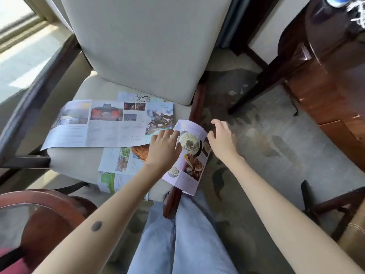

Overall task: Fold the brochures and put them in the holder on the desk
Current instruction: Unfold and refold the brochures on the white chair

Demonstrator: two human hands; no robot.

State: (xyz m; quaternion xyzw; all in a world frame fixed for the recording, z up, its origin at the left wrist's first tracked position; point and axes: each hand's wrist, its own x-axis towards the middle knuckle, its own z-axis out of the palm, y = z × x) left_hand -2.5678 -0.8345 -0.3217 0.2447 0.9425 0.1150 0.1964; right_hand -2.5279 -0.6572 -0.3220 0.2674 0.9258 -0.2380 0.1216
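Note:
Several brochures lie on a cream armchair seat (83,163). A wide one with building photos (106,123) is spread flat across the seat. A folded food brochure (192,153) rests over the seat's right edge and the wooden arm. My left hand (165,148) presses flat on its left part, fingers spread. My right hand (222,138) hovers at the brochure's right edge, fingers apart, holding nothing. Another brochure with plant pictures (120,160) lies under my left forearm. No holder is in view.
The chair's tall cream backrest (146,46) rises behind the seat. A dark wooden desk (335,80) stands at the right over grey carpet. A round glass-topped side table (35,218) sits at the lower left. My legs in light jeans (183,234) are below.

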